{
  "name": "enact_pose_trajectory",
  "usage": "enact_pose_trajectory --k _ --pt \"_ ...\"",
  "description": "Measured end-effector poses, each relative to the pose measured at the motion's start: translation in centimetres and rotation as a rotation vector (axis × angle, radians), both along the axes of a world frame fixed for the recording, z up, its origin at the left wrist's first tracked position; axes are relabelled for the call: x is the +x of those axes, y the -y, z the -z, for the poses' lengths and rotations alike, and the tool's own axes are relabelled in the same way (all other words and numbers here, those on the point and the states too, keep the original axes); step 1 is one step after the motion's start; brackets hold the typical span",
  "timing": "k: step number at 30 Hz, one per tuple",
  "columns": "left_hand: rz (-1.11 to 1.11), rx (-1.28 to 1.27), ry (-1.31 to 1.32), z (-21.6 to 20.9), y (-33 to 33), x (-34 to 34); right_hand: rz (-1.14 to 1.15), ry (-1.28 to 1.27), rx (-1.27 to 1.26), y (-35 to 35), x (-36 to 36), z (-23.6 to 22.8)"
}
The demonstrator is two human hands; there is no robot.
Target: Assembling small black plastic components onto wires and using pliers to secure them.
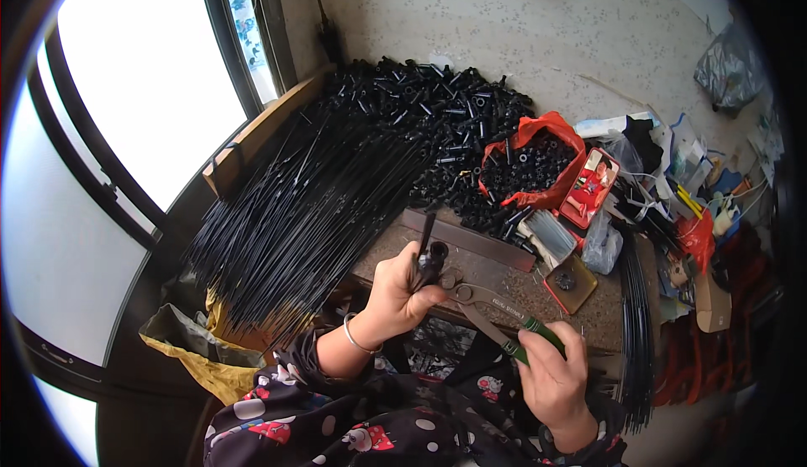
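Above the near edge of the table, my left hand (397,297) is closed round a black tubular part (432,258). A thin dark rod (427,230) sticks up from the same grip; whether it is joined to the part I cannot tell. My right hand (556,383) grips the green handles of metal pliers (464,294), with the handles spread apart. The pliers' head is right beside the black part, close to my left fingertips; whether the jaws touch it is hard to make out. A bracelet (353,334) circles my left wrist.
A heap of black tubular parts (429,101) covers the table's back. Long black rods (294,206) lie at the left beside a wooden board (269,126). A red bag (573,137) holds small black pieces. More rods (636,324) hang over the right edge.
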State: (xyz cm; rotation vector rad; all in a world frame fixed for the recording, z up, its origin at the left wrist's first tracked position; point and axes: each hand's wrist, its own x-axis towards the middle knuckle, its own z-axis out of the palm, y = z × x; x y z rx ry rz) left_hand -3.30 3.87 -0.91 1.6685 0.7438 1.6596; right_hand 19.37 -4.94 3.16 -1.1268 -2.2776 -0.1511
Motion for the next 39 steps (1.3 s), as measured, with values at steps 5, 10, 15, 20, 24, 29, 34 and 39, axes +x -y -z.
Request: enact_pose_trajectory --k 5,10,15,20,24,29,34,39 --pt "0.004 -0.024 0.074 -0.3 0.5 0.2 -0.073 -0.332 -0.369 0.7 0.6 1.0" --pt "0.302 -0.275 0.394 -0.4 1.1 1.0 -0.07 -0.174 -0.229 0.6 0.2 -0.9" --pt "0.409 -0.306 0.403 -0.8 1.0 1.0 0.16 0.299 0.291 -0.2 0.8 -2.2" --pt "0.288 -0.332 0.301 -1.4 1.4 0.5 0.117 0.364 0.501 -0.7 1.7 -1.4" --pt "0.295 -0.318 0.271 -1.3 1.1 -0.1 0.042 0.018 0.082 -0.2 1.1 -2.9" --pt "0.092 -0.144 0.281 -2.3 0.8 0.5 -0.42 -1.085 -1.218 0.9 0.9 2.7" --pt "0.313 -0.238 0.304 -2.6 0.9 1.3 -0.488 -1.079 -1.652 -0.5 -0.4 5.4" --pt "0.26 -0.205 0.143 -3.3 1.0 1.1 0.014 -0.444 -0.633 -1.3 -1.6 2.9"
